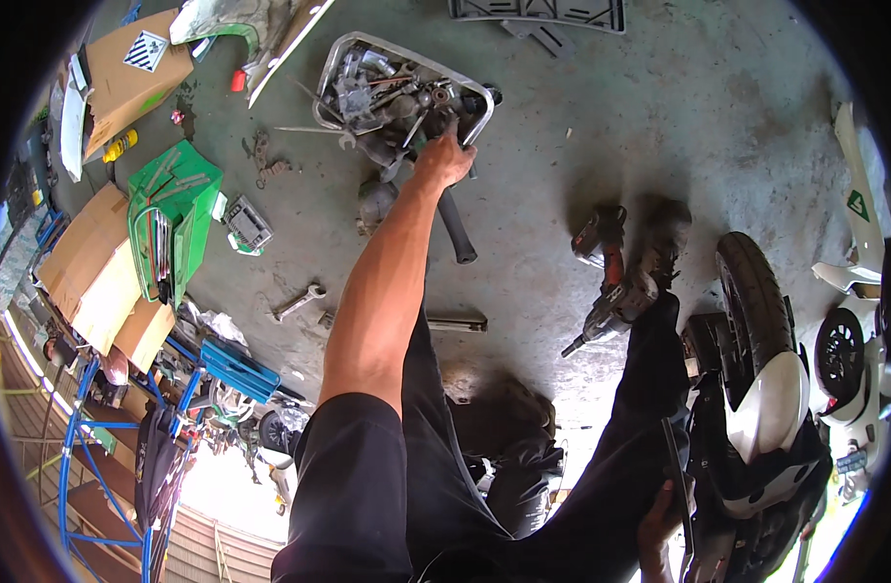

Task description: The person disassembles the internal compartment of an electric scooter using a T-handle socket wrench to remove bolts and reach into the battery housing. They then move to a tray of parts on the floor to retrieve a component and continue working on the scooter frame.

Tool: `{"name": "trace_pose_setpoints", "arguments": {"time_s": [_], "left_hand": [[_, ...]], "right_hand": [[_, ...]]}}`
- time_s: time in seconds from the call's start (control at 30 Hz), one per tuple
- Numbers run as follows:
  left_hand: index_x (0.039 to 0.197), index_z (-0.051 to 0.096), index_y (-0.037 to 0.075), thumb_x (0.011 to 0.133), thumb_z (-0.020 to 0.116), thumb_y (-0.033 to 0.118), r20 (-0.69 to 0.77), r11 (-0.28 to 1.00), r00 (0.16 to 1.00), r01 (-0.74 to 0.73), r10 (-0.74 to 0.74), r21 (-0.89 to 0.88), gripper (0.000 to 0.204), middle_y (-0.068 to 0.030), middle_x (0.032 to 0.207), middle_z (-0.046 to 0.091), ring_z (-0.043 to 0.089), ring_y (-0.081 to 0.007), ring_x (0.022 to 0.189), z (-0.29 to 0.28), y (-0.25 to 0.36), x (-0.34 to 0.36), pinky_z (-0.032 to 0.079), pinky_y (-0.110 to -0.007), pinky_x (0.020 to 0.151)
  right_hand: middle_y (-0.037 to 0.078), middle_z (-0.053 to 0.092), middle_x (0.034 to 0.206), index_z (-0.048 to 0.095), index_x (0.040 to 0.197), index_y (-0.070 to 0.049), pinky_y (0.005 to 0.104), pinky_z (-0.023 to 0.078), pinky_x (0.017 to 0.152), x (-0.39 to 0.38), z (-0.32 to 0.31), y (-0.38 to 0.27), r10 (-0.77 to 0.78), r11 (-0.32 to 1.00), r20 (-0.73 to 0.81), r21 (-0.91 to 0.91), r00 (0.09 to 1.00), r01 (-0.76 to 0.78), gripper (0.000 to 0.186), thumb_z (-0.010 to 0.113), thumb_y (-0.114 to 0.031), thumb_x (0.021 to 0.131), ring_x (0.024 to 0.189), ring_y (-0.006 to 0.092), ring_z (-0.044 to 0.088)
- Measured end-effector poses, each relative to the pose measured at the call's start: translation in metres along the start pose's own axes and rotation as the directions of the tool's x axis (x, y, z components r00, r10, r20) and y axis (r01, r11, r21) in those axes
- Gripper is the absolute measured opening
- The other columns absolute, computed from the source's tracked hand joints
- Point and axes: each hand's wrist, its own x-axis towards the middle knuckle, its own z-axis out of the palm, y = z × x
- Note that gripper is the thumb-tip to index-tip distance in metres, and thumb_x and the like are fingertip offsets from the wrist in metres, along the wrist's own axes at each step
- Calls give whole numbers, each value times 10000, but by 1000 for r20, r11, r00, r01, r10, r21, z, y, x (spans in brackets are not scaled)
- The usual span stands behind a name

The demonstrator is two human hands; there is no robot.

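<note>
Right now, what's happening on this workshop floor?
A person is bent over a concrete floor, seen from their own head. Their left hand reaches into a metal tray full of greasy tools and parts, fingers closed around something there, though exactly what is hard to tell. Their right hand rests against a white scooter at the lower right. A red-and-black power drill and a wrench lie loose on the floor.

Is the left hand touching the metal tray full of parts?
Touching. The head view shows the left hand lying on the near rim of the metal tray, fingers reaching in among the parts.
</note>
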Motion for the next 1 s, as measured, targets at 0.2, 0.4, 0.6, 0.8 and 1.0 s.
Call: {"name": "trace_pose_setpoints", "arguments": {"time_s": [0.2, 0.4, 0.6, 0.8, 1.0], "left_hand": [[1196, 524, 16, 808, 556, 206, -261, 977, 942, 200, -213, -76, 434, -261, 1003, 646, 632, -390, 959, -5, 12, 21, 501, -459, 860], [888, 688, 57, 829, 599, 239, -488, 956, 834, 293, -257, -4, 211, -191, 914, 678, 653, -369, 882, -7, 2, 15, 526, -439, 791], [1057, 617, 123, 857, 602, 295, -423, 970, 899, 191, -111, 150, 264, -178, 913, 678, 647, -381, 879, -5, 20, 32, 517, -484, 753], [964, 640, 79, 823, 638, 263, -434, 955, 886, 254, -165, 155, 232, -197, 901, 676, 654, -373, 883, -7, 17, 46, 525, -465, 770], [847, 690, 27, 807, 654, 301, -426, 966, 891, 227, -154, 126, 279, -198, 909, 677, 657, -361, 878, -24, 7, 23, 524, -443, 796]], "right_hand": [[80, 553, 720, 607, 944, -14, 318, 349, 550, -4, -3, 4, 21, 1000, -14, -17, 1000, -21, 219, 472, -184, 914, 590, 167, 471], [50, 557, 748, 605, 925, -12, 309, 340, 546, 0, -8, 11, 98, 995, -37, -19, 994, -99, 248, 498, -236, 923, 599, 153, 466], [58, 559, 763, 601, 916, -10, 310, 354, 580, -4, -22, 11, 254, 966, -26, -45, 967, -255, 261, 499, -250, 929, 649, 158, 485], [69, 557, 765, 598, 916, -14, 325, 378, 622, 16, -22, -8, 152, 986, -21, -59, 988, -153, 250, 493, -240, 930, 693, 183, 516], [81, 557, 769, 595, 918, -18, 342, 402, 666, 3, -17, 13, 113, 993, 0, -42, 994, -113, 238, 488, -230, 930, 739, 210, 548]]}}
